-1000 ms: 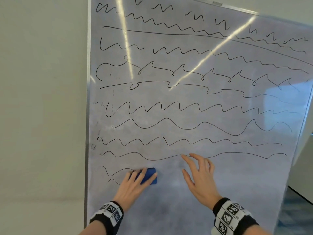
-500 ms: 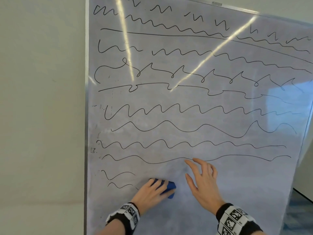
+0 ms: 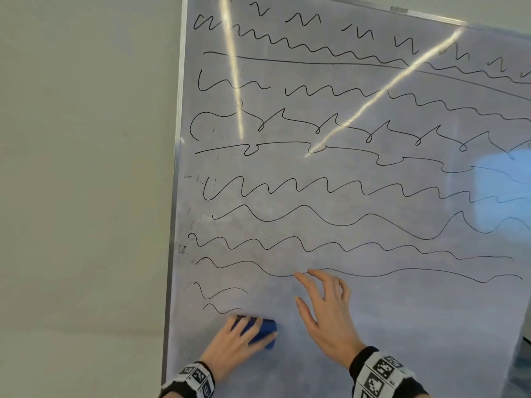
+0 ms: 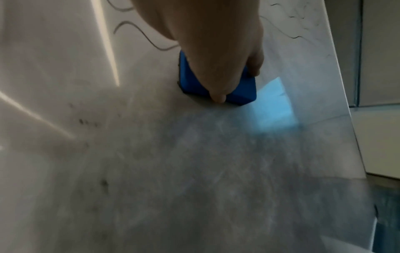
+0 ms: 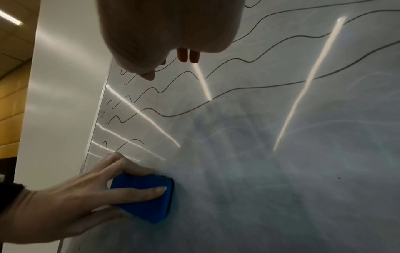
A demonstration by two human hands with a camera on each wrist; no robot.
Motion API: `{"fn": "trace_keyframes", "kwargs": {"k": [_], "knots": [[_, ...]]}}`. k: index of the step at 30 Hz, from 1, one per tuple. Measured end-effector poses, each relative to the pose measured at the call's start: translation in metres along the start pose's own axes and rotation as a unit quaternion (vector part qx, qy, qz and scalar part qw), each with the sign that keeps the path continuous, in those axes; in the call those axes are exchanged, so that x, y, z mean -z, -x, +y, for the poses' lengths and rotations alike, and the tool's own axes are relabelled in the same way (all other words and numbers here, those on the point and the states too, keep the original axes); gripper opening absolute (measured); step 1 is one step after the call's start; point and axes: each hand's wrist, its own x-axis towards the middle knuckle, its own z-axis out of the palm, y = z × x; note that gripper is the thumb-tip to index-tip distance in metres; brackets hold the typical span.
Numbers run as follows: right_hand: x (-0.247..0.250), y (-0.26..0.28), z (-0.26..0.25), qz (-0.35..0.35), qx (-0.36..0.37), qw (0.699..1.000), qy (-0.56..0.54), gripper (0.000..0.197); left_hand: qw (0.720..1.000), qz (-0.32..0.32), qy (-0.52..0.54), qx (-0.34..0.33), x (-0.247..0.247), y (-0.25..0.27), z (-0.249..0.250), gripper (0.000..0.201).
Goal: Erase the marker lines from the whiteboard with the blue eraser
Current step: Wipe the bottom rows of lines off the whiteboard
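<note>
L hand [image 3: 230, 344]: fingers curled over blue eraser [image 3: 263, 331], pressing it on whiteboard [image 3: 373, 311] nr bottom-left corner.
R hand [image 3: 327, 314]: fingers spread, holds nothing, nr board's lower middle.
Marker lines [image 3: 316, 219]: wavy rows across the rest of the board.

A plain off-white wall [image 3: 86, 182] filled the left side. Padded yellow wall panels [image 5: 13, 106] and a ceiling strip light [image 5: 10, 18] appeared at far left. Dark blue-grey flooring [image 4: 387, 222] lay at lower right.
</note>
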Motion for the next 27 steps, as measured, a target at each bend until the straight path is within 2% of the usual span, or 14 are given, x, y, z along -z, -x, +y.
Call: {"fn": "trace_keyframes", "kwargs": {"k": [3, 5, 8, 10, 13, 16, 17, 19, 21, 23, 25, 27], "knots": [[0.006, -0.005, 0.004, 0.014, -0.003, 1.000, 0.008, 0.041, 0.996, 0.085, -0.021, -0.016, 0.008, -0.002, -0.021, 0.063], [0.009, -0.012, 0.006, 0.029, -0.011, 0.999, 0.012, 0.042, 0.994, 0.105, -0.012, 0.021, 0.020, -0.004, -0.041, 0.078], [0.008, -0.017, 0.002, 0.033, -0.012, 0.999, 0.011, 0.042, 0.995, 0.064, 0.028, 0.074, 0.029, -0.005, -0.052, 0.103], [0.004, -0.015, -0.005, 0.026, 0.000, 1.000, 0.012, 0.042, 0.996, 0.025, 0.044, 0.080, 0.028, -0.002, -0.044, 0.110], [-0.003, -0.012, -0.014, 0.018, 0.020, 1.000, 0.014, 0.041, 0.999, -0.012, 0.046, 0.005, 0.020, 0.007, -0.034, 0.104], [-0.005, -0.017, -0.022, 0.029, 0.025, 0.999, 0.007, 0.043, 0.999, 0.002, 0.020, -0.043, 0.020, 0.015, -0.043, 0.089], [-0.005, -0.020, -0.023, 0.032, 0.024, 0.999, 0.002, 0.042, 0.999, 0.020, 0.016, -0.037, 0.021, 0.015, -0.049, 0.084], [-0.004, -0.027, -0.024, 0.037, 0.021, 0.999, -0.003, 0.042, 0.998, 0.058, 0.014, 0.026, 0.028, 0.013, -0.064, 0.075], [-0.005, -0.034, -0.025, 0.038, 0.019, 0.999, -0.008, 0.042, 0.993, 0.061, 0.022, 0.099, 0.034, 0.012, -0.074, 0.082], [-0.008, -0.038, -0.029, 0.041, 0.026, 0.999, -0.012, 0.041, 0.988, 0.044, 0.034, 0.144, 0.036, 0.016, -0.072, 0.093], [-0.013, -0.039, -0.035, 0.042, 0.038, 0.998, -0.016, 0.041, 0.988, 0.034, 0.035, 0.149, 0.026, 0.024, -0.058, 0.093], [-0.019, -0.039, -0.041, 0.038, 0.051, 0.998, -0.019, 0.040, 0.992, 0.032, 0.035, 0.120, 0.018, 0.033, -0.051, 0.087]]}}
